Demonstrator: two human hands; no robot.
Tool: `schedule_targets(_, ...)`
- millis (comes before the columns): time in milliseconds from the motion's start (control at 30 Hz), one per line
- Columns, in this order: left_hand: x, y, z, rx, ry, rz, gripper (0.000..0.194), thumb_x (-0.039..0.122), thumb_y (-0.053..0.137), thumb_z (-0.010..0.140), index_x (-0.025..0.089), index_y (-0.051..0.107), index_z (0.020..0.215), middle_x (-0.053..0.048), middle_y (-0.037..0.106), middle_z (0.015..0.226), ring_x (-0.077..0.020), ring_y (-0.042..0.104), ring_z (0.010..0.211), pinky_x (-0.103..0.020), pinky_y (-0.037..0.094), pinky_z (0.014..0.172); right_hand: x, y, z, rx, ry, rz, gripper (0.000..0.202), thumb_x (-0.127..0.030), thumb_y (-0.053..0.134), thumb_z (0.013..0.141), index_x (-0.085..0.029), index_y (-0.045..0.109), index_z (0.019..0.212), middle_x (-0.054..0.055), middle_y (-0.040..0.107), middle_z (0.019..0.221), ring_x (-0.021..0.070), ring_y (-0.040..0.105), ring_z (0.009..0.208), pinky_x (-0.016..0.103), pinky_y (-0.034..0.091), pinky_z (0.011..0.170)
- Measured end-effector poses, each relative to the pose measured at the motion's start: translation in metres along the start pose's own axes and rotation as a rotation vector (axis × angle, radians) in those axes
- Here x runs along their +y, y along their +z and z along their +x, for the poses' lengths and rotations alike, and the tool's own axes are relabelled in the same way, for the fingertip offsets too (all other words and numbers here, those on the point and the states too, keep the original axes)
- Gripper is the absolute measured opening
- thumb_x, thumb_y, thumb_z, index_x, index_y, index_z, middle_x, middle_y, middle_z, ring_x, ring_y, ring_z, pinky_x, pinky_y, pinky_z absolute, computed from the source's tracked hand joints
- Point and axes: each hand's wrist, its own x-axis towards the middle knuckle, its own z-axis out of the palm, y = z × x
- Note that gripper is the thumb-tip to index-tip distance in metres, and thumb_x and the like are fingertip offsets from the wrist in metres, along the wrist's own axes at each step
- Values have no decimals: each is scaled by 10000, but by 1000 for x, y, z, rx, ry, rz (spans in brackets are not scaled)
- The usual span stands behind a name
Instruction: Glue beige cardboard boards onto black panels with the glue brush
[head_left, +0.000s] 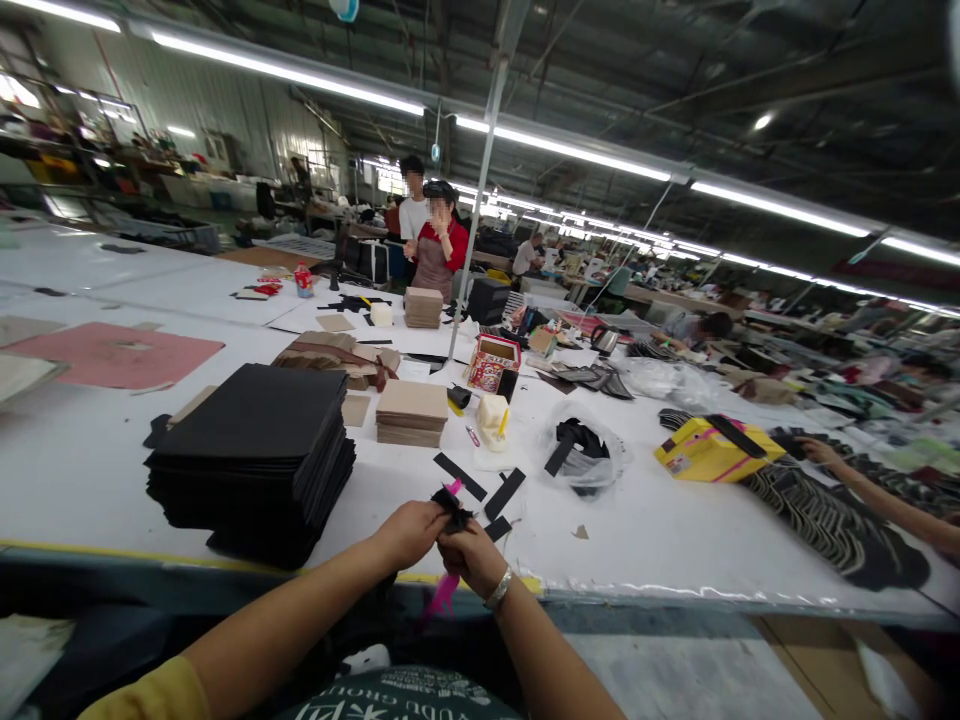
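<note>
My left hand (411, 533) and my right hand (472, 555) meet at the table's near edge, both closed on a small bunched black piece (452, 510). A bright pink strip (442, 597) hangs below the hands, and a bit of pink shows above them. Just beyond lie flat black strips (505, 494) on the white table (600, 540). Left of my hands stands a tall stack of black sheets (251, 430). My right wrist wears a silvery band.
Beyond my hands are a stack of beige cards (411, 412), a cream block (493, 418) and a plastic bag of black pieces (583, 450). A yellow box (716, 448) stands right, near another person's hand (821, 452). A thin pole (480, 170) rises behind.
</note>
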Motion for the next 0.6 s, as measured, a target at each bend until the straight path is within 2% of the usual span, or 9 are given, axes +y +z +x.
schedule_targets(67, 4, -1, 0, 7, 34, 141, 235, 288, 445, 807, 197, 662, 825, -70, 635, 716, -217, 576, 691, -281, 374, 649, -3, 4, -4, 26, 56, 194, 420, -407, 675, 638, -197, 319, 558, -110, 257, 445, 8, 172, 367, 166, 109, 348)
schedule_targets(167, 15, 2, -1, 57, -6, 216, 328, 253, 426, 810, 182, 585, 1087, -83, 633, 734, -225, 575, 674, -303, 372, 641, -8, 9, -6, 154, 60, 364, 436, -480, 689, 639, -189, 365, 614, -115, 279, 454, 0, 160, 359, 162, 75, 342)
schedule_targets(233, 22, 4, -2, 113, -48, 66, 494, 270, 448, 810, 172, 395, 1291, -34, 602, 650, -187, 551, 606, -280, 372, 600, -14, 11, -6, 235, 48, 408, 431, -504, 678, 652, -187, 387, 624, -121, 256, 437, 1, 154, 345, 162, 68, 331)
schedule_targets(300, 26, 3, -2, 125, -97, -197, 656, 318, 502, 795, 156, 230, 1369, 33, 539, 549, -134, 488, 507, -232, 351, 521, -19, 10, -6, 255, 29, 441, 410, -514, 668, 662, -174, 440, 646, -116, 272, 437, 3, 166, 342, 159, 71, 322)
schedule_targets(367, 27, 1, -2, 78, -146, -467, 679, 368, 550, 767, 146, 268, 1343, 69, 482, 511, -80, 375, 413, -190, 274, 425, -24, 8, -6, 249, 6, 477, 395, -518, 661, 668, -161, 495, 693, -110, 306, 447, 1, 165, 342, 153, 72, 317)
schedule_targets(467, 24, -5, -2, -36, -183, -793, 538, 331, 593, 726, 159, 441, 1212, 69, 469, 559, -24, 232, 367, -178, 146, 369, -29, 2, -5, 151, 17, 550, 375, -500, 656, 677, -151, 537, 748, -107, 340, 459, -6, 140, 342, 144, 69, 318)
schedule_targets(533, 24, -8, -2, -112, -203, -946, 502, 270, 609, 691, 173, 479, 1166, 59, 477, 602, -13, 224, 376, -175, 118, 371, -32, -3, -5, 36, 40, 566, 365, -499, 618, 702, -143, 537, 711, -89, 386, 472, -9, 135, 341, 146, 67, 320)
schedule_targets(600, 26, -12, -3, -168, -213, -985, 483, 254, 627, 670, 176, 511, 1132, 50, 473, 632, -10, 236, 393, -173, 110, 376, -35, -7, -5, -33, 48, 511, 362, -486, 587, 718, -136, 527, 649, -73, 404, 468, -5, 149, 341, 154, 70, 323)
